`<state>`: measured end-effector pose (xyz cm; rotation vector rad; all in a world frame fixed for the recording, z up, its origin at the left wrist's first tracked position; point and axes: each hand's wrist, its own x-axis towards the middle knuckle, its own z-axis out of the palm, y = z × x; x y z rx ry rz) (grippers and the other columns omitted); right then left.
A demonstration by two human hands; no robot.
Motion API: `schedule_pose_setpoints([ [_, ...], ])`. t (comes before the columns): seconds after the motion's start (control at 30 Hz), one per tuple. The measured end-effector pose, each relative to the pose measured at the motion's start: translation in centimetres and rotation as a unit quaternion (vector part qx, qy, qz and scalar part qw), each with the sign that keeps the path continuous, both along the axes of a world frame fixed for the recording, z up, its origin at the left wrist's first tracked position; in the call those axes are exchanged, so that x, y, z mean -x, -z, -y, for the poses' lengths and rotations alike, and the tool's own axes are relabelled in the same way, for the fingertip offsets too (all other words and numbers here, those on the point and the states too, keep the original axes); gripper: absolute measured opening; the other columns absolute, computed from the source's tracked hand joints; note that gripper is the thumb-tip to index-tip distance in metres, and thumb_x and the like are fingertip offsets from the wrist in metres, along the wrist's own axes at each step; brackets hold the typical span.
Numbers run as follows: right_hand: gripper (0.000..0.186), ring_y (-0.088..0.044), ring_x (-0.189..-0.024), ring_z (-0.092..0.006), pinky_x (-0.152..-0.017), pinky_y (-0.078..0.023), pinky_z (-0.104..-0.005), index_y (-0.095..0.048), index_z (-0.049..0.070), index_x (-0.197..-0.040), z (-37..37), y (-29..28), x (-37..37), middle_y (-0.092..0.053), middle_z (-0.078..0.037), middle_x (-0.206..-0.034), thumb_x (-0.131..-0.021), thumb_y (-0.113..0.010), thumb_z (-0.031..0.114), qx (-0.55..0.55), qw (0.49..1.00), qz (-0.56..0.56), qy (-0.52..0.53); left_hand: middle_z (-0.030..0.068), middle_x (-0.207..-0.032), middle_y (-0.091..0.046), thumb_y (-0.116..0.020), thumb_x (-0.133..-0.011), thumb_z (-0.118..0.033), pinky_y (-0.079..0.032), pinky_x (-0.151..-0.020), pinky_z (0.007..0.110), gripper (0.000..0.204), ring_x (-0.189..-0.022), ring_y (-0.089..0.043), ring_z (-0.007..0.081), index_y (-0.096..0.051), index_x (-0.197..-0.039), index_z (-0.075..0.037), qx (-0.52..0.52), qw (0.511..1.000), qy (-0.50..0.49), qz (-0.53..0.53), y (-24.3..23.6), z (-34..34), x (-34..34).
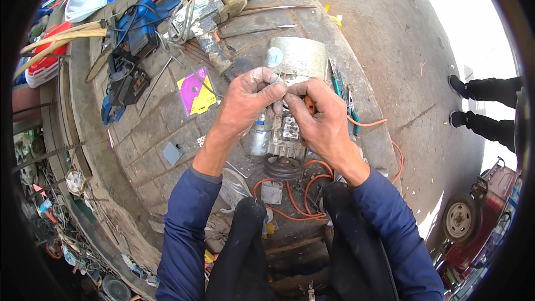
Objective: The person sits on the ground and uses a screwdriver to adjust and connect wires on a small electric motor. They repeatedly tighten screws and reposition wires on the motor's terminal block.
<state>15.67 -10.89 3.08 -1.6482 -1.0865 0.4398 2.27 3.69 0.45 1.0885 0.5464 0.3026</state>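
Over an electric motor (287,147), my two hands meet fingertip to fingertip. My left hand (251,99) is closed in a pinch, with a short bit of thin blue wire (277,78) at its fingertips. My right hand (324,114) is closed too, its thumb and forefinger touching the left fingertips. An orange-handled tool (310,105) sits in the right palm; its working end is hidden. Below the hands the motor's terminal block (290,127) lies uncovered. A silver cylindrical capacitor (261,140) stands at its left, and a dark pulley (283,167) at its near end.
Beyond the motor lies a pale metal cylinder (304,56). Green-handled tools (355,112) rest at the right. An orange cable (304,212) loops near my knees. A demolition hammer (209,14), blue chainsaw (125,75) and purple-yellow packet (198,92) lie left. A person's legs (490,92) stand right.
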Motion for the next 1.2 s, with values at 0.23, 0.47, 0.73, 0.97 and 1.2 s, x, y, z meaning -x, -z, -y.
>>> schedule_pose_setpoints([
  [0.23,0.014,-0.061,-0.069,-0.0293,-0.063,-0.049,-0.0408,-0.066,0.004,-0.097,0.0,0.4,-0.6,-0.058,-0.013,-0.083,-0.092,-0.078,-0.001,-0.004,0.998,0.051,-0.019,0.0027,-0.087,-0.072,-0.084,-0.1,-0.016,-0.053,-0.067,0.027,0.018,-0.073,-0.065,0.0099,-0.07,-0.099,-0.005,0.026,0.999,-0.023,-0.002,0.3,0.2,0.0],
  [0.47,0.016,-0.067,-0.075,-0.0393,-0.064,-0.053,-0.0465,-0.065,0.005,-0.098,0.3,0.0,-1.0,-0.06,-0.015,-0.089,-0.091,-0.079,0.003,0.016,0.993,0.113,-0.023,0.001,-0.085,-0.073,-0.086,-0.098,-0.016,-0.052,-0.068,0.026,0.017,-0.073,-0.065,0.0084,-0.074,-0.093,-0.005,-0.001,0.998,-0.046,-0.03,-0.1,0.8,-0.2],
  [0.73,0.019,-0.067,-0.074,-0.0367,-0.064,-0.053,-0.046,-0.062,0.002,-0.098,0.5,0.7,-0.5,-0.064,-0.016,-0.089,-0.092,-0.079,0.001,0.018,0.996,0.083,0.009,-0.0031,-0.082,-0.069,-0.08,-0.104,-0.023,-0.048,-0.067,0.025,0.022,-0.074,-0.059,0.0045,-0.074,-0.095,-0.003,-0.122,0.99,-0.016,-0.071,-0.2,1.3,-0.4],
  [0.97,0.019,-0.065,-0.071,-0.0326,-0.062,-0.051,-0.0436,-0.064,0.003,-0.098,0.6,0.8,-0.3,-0.063,-0.014,-0.085,-0.091,-0.081,0.002,0.018,0.996,0.081,0.018,-0.0026,-0.083,-0.066,-0.076,-0.107,-0.024,-0.05,-0.072,0.026,0.025,-0.081,-0.059,0.0049,-0.073,-0.096,-0.001,-0.176,0.978,0.011,-0.115,-0.8,1.1,-0.5],
  [1.2,0.017,-0.06,-0.067,-0.0272,-0.064,-0.049,-0.0393,-0.066,0.004,-0.095,1.0,0.6,-1.0,-0.06,-0.011,-0.08,-0.089,-0.083,0.002,0.033,0.997,0.069,0.001,-0.0044,-0.088,-0.064,-0.072,-0.109,-0.021,-0.049,-0.08,0.028,0.021,-0.088,-0.057,0.0062,-0.068,-0.096,-0.005,-0.17,0.98,0.037,-0.095,-1.1,1.4,-0.4],
])
